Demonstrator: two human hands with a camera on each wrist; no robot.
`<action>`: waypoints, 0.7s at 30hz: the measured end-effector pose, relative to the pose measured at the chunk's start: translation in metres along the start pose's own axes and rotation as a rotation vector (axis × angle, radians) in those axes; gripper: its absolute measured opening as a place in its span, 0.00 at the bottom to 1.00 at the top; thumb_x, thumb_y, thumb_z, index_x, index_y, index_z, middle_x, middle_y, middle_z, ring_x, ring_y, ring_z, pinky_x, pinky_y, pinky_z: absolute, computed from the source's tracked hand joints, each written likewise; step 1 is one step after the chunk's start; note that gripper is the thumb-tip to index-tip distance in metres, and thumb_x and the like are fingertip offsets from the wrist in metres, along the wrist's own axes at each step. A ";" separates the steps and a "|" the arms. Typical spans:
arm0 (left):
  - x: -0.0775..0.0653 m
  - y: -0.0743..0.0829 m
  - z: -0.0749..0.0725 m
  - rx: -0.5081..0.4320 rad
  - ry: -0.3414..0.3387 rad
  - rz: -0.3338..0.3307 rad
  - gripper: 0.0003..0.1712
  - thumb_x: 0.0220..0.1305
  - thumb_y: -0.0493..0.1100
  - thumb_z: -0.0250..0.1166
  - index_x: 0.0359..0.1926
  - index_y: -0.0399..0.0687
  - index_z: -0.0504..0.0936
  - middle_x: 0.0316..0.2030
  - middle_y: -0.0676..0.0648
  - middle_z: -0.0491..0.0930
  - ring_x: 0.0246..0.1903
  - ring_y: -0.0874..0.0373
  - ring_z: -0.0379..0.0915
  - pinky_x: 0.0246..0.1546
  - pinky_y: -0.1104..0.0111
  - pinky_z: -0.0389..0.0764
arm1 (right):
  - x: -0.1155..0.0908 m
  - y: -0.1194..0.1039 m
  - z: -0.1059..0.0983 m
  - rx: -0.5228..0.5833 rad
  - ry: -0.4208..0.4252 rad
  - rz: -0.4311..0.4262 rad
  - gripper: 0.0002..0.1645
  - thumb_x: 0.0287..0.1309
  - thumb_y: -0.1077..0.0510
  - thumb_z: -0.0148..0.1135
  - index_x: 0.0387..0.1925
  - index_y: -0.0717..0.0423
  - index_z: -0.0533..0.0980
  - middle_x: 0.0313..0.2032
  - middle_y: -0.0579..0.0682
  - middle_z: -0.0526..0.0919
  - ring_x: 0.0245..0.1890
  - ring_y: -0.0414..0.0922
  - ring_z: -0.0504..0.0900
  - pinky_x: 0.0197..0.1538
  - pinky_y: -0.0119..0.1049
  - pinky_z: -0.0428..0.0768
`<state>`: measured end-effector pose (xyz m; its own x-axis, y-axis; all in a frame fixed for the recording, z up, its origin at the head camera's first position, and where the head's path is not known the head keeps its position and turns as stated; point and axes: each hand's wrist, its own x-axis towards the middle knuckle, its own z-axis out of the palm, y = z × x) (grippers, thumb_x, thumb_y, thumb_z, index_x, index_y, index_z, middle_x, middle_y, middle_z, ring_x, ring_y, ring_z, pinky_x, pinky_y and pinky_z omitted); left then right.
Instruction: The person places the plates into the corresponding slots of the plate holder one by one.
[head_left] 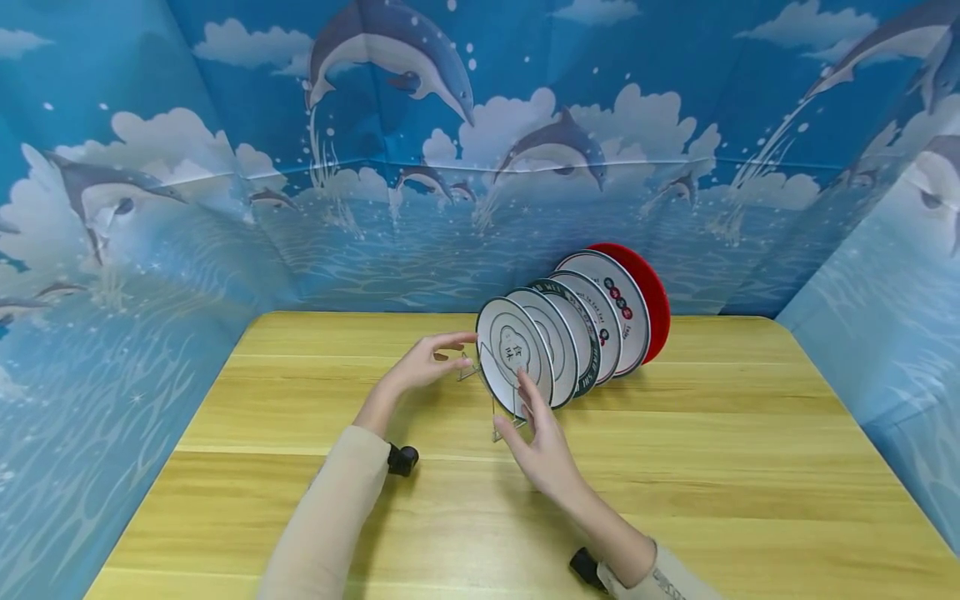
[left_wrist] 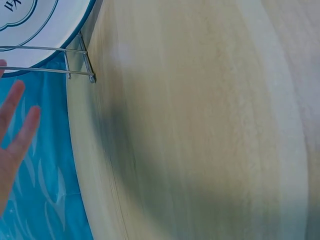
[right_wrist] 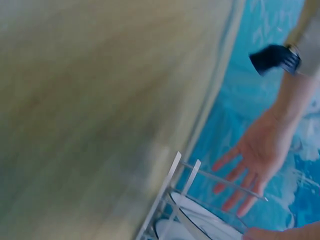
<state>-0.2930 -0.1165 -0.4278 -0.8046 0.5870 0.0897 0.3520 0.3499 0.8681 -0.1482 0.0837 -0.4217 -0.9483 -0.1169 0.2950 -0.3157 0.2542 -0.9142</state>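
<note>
A slim metal wire rack (right_wrist: 160, 192) holds several round plates standing on edge in a row. Nearest is a white plate (head_left: 504, 329) with a dark rim and characters at its centre; a similar white plate (head_left: 564, 346) leans behind it. Farther back come a plate with a dark lettered band (head_left: 590, 385), two white plates with red marks and a red plate (head_left: 654, 304). My left hand (head_left: 420, 362) is at the rack's left end, fingers extended toward the front plate's edge. My right hand (head_left: 543, 446) is before the front plate, fingers spread. Fingertip contact is unclear in both hands.
The rack stands on a light wooden table (head_left: 712, 467), toward its back edge. Blue cloth (head_left: 375, 217) printed with dolphins and clouds hangs behind and along both sides. A black wrist camera (head_left: 403, 460) is strapped at the left cuff, another (head_left: 587, 568) at the right.
</note>
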 end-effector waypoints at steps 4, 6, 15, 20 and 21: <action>0.001 -0.001 0.001 -0.010 -0.069 -0.018 0.27 0.64 0.41 0.58 0.64 0.48 0.66 0.61 0.46 0.68 0.60 0.43 0.61 0.58 0.50 0.64 | 0.003 0.008 0.010 -0.096 -0.013 0.054 0.42 0.61 0.56 0.57 0.68 0.66 0.47 0.66 0.64 0.54 0.65 0.58 0.56 0.64 0.48 0.59; 0.002 -0.001 0.002 -0.021 -0.096 -0.034 0.27 0.65 0.40 0.57 0.65 0.49 0.65 0.61 0.46 0.67 0.60 0.44 0.61 0.58 0.50 0.64 | 0.005 0.011 0.013 -0.143 -0.008 0.049 0.41 0.61 0.57 0.57 0.67 0.69 0.48 0.65 0.66 0.56 0.63 0.60 0.59 0.62 0.50 0.61; -0.001 0.001 0.004 -0.046 -0.107 -0.028 0.27 0.65 0.40 0.56 0.65 0.46 0.64 0.60 0.43 0.68 0.57 0.45 0.65 0.56 0.54 0.67 | 0.015 0.017 0.018 -0.103 0.033 0.076 0.32 0.61 0.62 0.54 0.63 0.71 0.56 0.62 0.68 0.61 0.59 0.60 0.66 0.60 0.48 0.64; -0.005 0.003 0.009 -0.048 -0.114 -0.024 0.28 0.66 0.42 0.56 0.65 0.44 0.62 0.59 0.42 0.67 0.54 0.46 0.67 0.53 0.56 0.71 | 0.014 0.020 0.018 -0.051 0.051 0.088 0.30 0.61 0.63 0.55 0.62 0.70 0.57 0.61 0.68 0.62 0.62 0.60 0.61 0.60 0.49 0.63; -0.006 0.003 0.010 -0.049 -0.115 -0.024 0.28 0.66 0.42 0.56 0.65 0.44 0.62 0.59 0.41 0.67 0.54 0.47 0.68 0.52 0.57 0.72 | 0.013 0.020 0.018 -0.039 0.052 0.087 0.30 0.61 0.64 0.55 0.61 0.70 0.57 0.61 0.68 0.62 0.62 0.60 0.61 0.60 0.49 0.63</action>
<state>-0.2819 -0.1116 -0.4304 -0.7515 0.6595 0.0148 0.3076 0.3306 0.8922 -0.1660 0.0703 -0.4413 -0.9723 -0.0430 0.2296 -0.2318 0.2984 -0.9259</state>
